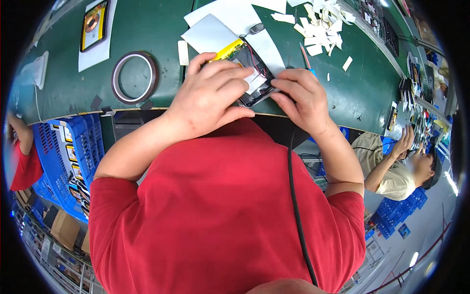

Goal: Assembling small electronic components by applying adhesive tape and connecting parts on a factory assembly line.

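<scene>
A flat black electronic device (268,73), its inside exposed, lies tilted at the near edge of the green table. It has a yellow part (229,50), thin red wires and a white rectangular piece (255,82). A small dark module (255,29) sits beyond its far end, apparently joined by wires. My left hand (210,93) is closed over the device's left side, fingers across it and thumb by the near corner. At the right edge, my right hand (304,98) pinches the casing between thumb and fingers. What lies beneath my left fingers is hidden.
White sheets (210,32) lie under and behind the device. A tape roll (135,78) and another device (94,24) are at left; white paper strips (323,29) and a thin tool (305,55) at right. A blue crate (88,142) stands left. A co-worker (399,166) sits at right.
</scene>
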A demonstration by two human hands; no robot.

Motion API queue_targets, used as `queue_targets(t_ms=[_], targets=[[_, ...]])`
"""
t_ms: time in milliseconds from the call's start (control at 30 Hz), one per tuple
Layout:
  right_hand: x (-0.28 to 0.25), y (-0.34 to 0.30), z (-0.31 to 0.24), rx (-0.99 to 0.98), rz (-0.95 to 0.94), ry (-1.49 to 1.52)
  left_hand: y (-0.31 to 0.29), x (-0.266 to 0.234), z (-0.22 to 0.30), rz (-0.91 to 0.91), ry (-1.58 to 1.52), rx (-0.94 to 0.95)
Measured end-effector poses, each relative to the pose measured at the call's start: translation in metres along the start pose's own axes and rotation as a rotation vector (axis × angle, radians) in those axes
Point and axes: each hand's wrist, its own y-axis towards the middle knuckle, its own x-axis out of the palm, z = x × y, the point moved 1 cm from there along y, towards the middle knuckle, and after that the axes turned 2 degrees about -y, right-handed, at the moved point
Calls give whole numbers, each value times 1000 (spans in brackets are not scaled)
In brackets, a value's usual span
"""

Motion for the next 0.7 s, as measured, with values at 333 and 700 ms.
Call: queue_targets(t_ms=[333,700], targets=[[4,17,-14,218,78,-42,49,-26,-22,-117,299,-83],[21,30,-17,219,140,-79,45,-20,-23,-129,16,-354]])
